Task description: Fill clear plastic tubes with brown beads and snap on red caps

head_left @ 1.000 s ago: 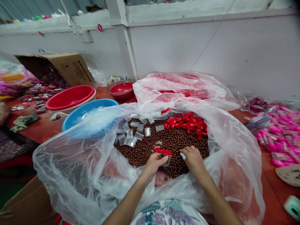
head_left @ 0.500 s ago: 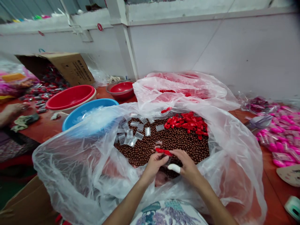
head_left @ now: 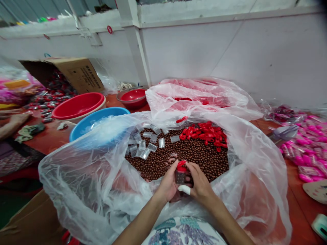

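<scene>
Between my two hands stands a small clear container [head_left: 181, 177] filled with brown balls, a red cap [head_left: 181, 164] on its top. My left hand [head_left: 169, 182] wraps its left side. With its fingers at the cap and a white-covered thumb against the front, my right hand [head_left: 198, 180] grips the other side. Below and beyond them spread many brown balls [head_left: 163, 163] in a clear plastic bag [head_left: 102, 190]. On the balls lie several clear containers [head_left: 141, 145] at the left and a heap of red caps [head_left: 204, 132] at the right.
A blue basin [head_left: 99, 119] and a red basin [head_left: 79, 105] stand at the left, near a cardboard box [head_left: 76, 75] of capped containers. Another person's hand [head_left: 17, 122] rests at far left. Pink packages [head_left: 311, 146] lie at the right; a bag of red pieces [head_left: 201, 92] lies behind.
The red cap, held flat between my fingers before, now sits on the container. My left hand has come round the container's side, and the container shows upright between both hands.
</scene>
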`<state>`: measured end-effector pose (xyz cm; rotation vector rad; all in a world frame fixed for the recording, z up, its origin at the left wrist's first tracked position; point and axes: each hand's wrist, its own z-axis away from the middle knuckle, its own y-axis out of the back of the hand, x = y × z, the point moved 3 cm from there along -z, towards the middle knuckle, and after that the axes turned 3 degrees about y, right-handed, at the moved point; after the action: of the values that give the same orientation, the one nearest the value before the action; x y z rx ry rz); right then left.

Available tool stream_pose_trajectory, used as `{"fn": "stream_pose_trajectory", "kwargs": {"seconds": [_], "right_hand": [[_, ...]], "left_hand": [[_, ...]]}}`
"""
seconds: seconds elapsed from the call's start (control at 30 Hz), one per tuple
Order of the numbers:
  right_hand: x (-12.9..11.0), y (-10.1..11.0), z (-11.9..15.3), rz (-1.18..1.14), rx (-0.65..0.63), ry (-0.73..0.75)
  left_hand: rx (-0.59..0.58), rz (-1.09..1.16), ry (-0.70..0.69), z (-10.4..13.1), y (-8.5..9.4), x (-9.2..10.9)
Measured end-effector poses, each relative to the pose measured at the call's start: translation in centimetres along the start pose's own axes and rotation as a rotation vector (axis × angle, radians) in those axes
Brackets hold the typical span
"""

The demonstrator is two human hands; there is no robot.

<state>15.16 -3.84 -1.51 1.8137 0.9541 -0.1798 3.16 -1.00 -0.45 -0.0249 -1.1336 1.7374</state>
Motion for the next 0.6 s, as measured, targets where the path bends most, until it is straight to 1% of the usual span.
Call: {"fn": "stream_pose_trajectory", "kwargs": {"seconds": [0.07,0.1,0.2,0.27,0.4,0.5,0.6], "right_hand": [[-0.1,0.1,0.0,0.004,0.019,-0.057],[-0.2,0.2,-0.1,0.013,0.006,-0.061],[-0.2,0.4,-0.2,0.065,-0.067,-0.009],[-0.2,0.6,-0.4,0.101,-0.096,0.021],[-0.6,0.8,-0.7,0.15,-0.071,0.08],[-1.1,0.6,-0.7,0.149,-0.054,0.125],[-1.3,0.5,-0.5,0.132,-0.062,0.132]], "left_hand": [[0.015,-0.035,-0.02,-0.2,0.0,-0.2],[0.028,-0.058,-0.036,-0.3,0.1,-0.3],[0.084,-0.124,-0.122,-0.5,0.4,-0.6],[0.099,-0.173,-0.156,-0.6,0.5,-0.8],[0.05,-0.292,-0.155,-0.6,0.7,-1.5],[0.083,-0.322,-0.204,-0.3,0.9,-2.2],[0.108,-0.399,-0.209,-0.1,1.3,-2.7]]}}
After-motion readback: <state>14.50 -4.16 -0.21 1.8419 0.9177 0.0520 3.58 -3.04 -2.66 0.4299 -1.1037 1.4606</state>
